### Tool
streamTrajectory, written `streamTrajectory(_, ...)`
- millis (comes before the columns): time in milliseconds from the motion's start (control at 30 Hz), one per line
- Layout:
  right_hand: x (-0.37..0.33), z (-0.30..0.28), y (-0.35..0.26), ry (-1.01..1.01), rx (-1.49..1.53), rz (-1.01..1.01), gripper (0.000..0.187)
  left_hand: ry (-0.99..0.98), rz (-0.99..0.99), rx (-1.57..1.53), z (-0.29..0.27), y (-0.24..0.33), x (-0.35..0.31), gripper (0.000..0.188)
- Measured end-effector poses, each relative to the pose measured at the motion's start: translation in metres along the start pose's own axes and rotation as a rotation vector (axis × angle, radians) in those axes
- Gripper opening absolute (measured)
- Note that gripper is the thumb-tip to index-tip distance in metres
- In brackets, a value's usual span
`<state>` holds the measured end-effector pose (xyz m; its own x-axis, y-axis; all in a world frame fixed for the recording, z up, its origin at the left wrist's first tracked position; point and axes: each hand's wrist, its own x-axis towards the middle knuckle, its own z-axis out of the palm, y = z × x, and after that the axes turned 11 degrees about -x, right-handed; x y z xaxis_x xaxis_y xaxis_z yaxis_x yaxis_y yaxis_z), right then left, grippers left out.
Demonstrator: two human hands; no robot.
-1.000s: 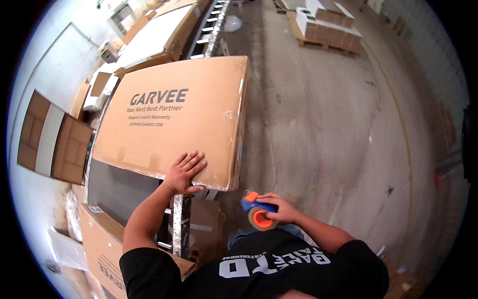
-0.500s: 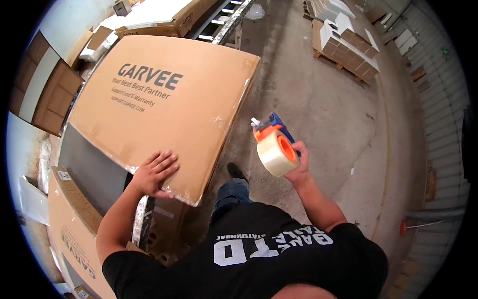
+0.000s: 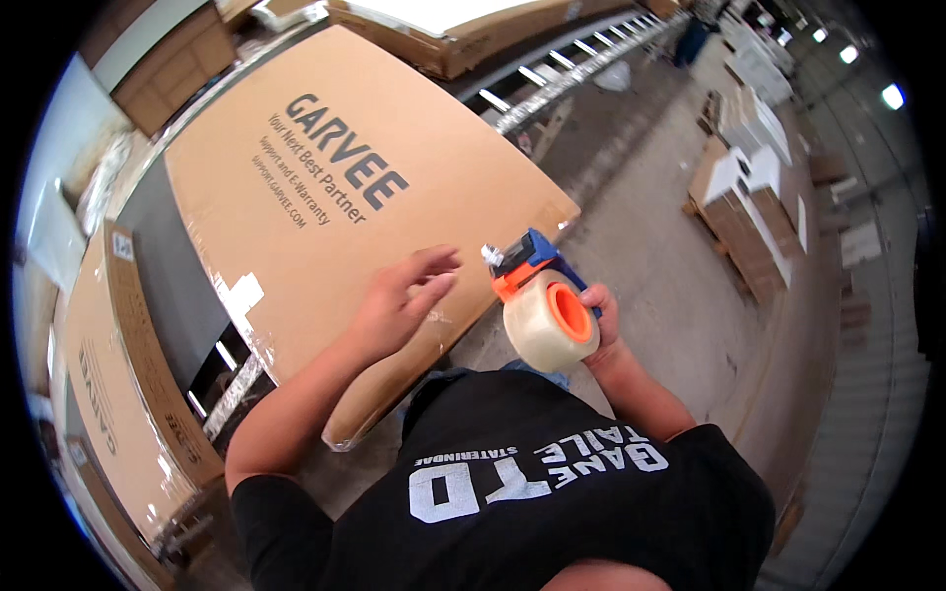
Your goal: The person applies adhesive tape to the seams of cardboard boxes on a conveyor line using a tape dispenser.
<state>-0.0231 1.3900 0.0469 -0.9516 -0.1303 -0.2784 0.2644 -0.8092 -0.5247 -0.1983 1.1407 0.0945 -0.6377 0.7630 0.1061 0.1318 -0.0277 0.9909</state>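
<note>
My right hand (image 3: 605,330) grips a blue and orange tape dispenser (image 3: 537,264) by its handle, with a wide roll of clear tape (image 3: 532,333) on it. Over the near part of a large flat cardboard box (image 3: 296,261), my left hand (image 3: 402,300) is raised, its thumb and fingers apart and nothing in them. Those fingertips point toward the dispenser's cutting end, with a gap between. Dark printing marks the box top, and shiny clear tape shows along its edges. Beneath the box runs a conveyor, mostly hidden.
Another cardboard box (image 3: 128,374) lies at the left past a dark conveyor belt (image 3: 163,241). Metal rollers (image 3: 552,61) continue beyond the big box, where a further carton (image 3: 424,39) rests. Stacked cartons (image 3: 754,217) stand on a pallet at the right.
My left hand has lifted off the box's near edge and come right, toward the dispenser. The view has turned, and the box sits closer beneath my hands. My right hand keeps hold of the dispenser.
</note>
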Motion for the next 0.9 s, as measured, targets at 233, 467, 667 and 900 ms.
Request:
streamTrajectory(233,0.046,-0.040,-0.077,-0.100,-0.269,0.268,0.074,0.186,0.209,0.220,0.045,-0.010,0.039,0.022)
streamTrajectory(467,0.066,-0.061,-0.160,-0.288,-0.492,0.355,0.079,0.618,-0.005,0.188,0.118,0.005,0.064,0.012)
streamTrajectory(667,0.078,-0.086,-0.202,-0.337,-0.531,0.490,0.084,1.422,-0.104,-0.421,0.129,-0.027,0.046,0.016)
streamTrajectory(900,0.118,-0.153,-0.244,-0.159,-0.451,0.353,0.057,2.082,-0.279,0.512,0.089,-0.134,-0.210,0.022)
